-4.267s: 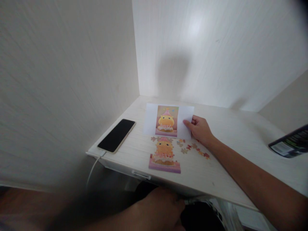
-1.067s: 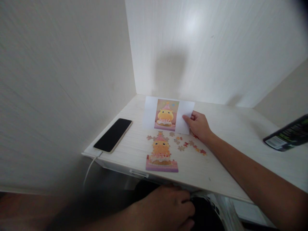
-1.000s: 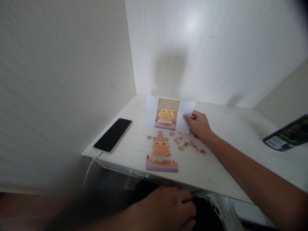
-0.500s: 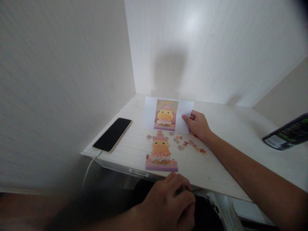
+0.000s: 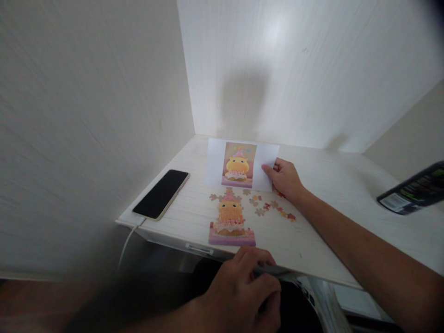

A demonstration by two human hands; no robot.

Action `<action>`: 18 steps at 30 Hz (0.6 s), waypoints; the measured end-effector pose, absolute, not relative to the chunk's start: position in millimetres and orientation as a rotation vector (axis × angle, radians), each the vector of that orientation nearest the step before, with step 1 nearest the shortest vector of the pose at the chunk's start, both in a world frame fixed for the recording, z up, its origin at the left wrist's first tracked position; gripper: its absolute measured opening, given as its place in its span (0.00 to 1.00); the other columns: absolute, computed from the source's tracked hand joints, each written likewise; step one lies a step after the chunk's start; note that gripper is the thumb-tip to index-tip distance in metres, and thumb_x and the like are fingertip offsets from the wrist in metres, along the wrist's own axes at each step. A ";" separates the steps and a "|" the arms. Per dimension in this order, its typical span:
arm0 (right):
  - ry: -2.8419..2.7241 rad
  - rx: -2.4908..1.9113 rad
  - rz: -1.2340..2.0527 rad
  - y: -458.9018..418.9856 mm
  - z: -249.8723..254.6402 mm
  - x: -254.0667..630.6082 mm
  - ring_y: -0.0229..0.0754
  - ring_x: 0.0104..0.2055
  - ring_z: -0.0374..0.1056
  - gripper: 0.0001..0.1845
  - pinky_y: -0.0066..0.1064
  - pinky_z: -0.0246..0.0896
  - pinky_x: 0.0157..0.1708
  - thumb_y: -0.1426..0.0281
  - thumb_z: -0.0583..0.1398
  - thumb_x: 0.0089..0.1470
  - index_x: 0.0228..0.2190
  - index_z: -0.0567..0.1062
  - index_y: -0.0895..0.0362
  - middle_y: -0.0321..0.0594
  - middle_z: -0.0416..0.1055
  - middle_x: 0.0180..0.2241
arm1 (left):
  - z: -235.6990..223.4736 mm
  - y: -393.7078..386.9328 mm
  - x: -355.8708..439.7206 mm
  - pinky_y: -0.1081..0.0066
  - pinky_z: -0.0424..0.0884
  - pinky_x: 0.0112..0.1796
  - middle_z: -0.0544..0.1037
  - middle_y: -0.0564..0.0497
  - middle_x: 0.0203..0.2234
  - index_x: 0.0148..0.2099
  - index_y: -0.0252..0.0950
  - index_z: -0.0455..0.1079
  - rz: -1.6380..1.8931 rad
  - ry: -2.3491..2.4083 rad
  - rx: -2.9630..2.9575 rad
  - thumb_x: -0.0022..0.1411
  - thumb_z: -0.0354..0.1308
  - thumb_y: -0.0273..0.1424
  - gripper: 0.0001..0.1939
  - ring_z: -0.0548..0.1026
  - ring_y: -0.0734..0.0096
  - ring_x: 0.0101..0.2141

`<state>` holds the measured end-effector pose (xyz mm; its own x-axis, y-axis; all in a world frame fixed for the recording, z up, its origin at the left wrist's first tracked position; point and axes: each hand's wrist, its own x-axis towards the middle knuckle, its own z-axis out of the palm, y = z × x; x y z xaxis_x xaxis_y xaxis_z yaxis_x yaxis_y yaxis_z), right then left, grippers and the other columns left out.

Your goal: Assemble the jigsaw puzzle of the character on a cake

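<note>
My right hand [image 5: 285, 179] pinches the right edge of a white paper sheet [image 5: 214, 162] between thumb and fingers. The sheet is tilted up and carries a printed picture [image 5: 237, 164] of a yellow character in a pink hat with a cake. Just in front of it lies a partly assembled jigsaw puzzle [image 5: 231, 226] with the same motif. Loose puzzle pieces [image 5: 260, 212] are scattered to the puzzle's right, below my right hand. My left hand [image 5: 248, 286] is by the desk's front edge, its fingers loosely bent and apart, with nothing visible in them.
A phone [image 5: 161, 193] lies at the left of the white desk [image 5: 326, 236], with a white cable [image 5: 129, 240] hanging over the edge. A dark can [image 5: 412, 192] stands at the right. White panels [image 5: 294, 69] close in the back and the left side.
The gap between the fingers of my left hand has widened slightly. My right hand still holds the sheet in the same place, and the puzzle is unchanged.
</note>
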<state>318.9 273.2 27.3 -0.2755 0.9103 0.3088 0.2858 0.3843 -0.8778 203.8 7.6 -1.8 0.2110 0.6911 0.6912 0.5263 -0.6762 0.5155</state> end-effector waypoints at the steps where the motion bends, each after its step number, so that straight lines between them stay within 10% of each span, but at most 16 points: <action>1: -1.775 -1.046 0.896 274.5 26.0 319.3 0.43 0.28 0.69 0.15 0.31 0.64 0.26 0.62 0.61 0.48 0.33 0.76 0.60 0.43 0.74 0.27 | -1.0 7.4 203.7 0.74 0.70 0.30 0.72 0.42 0.44 0.38 0.34 0.69 1.462 1.182 2.313 0.53 0.58 0.20 0.09 0.71 0.66 0.38; 18: -1.769 -0.989 0.919 281.4 17.8 321.8 0.44 0.30 0.71 0.18 0.32 0.64 0.27 0.58 0.61 0.48 0.35 0.76 0.60 0.45 0.77 0.33 | -0.6 1.2 201.8 0.60 0.74 0.49 0.55 0.44 0.66 0.46 0.37 0.67 1.188 1.384 2.231 0.58 0.57 0.25 0.12 0.67 0.56 0.56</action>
<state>321.8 281.4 17.8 -0.2910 0.8960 0.3355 0.2402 0.4078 -0.8809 201.8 1.2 -0.6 0.2125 0.8371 0.5041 0.6252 -0.5130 0.5882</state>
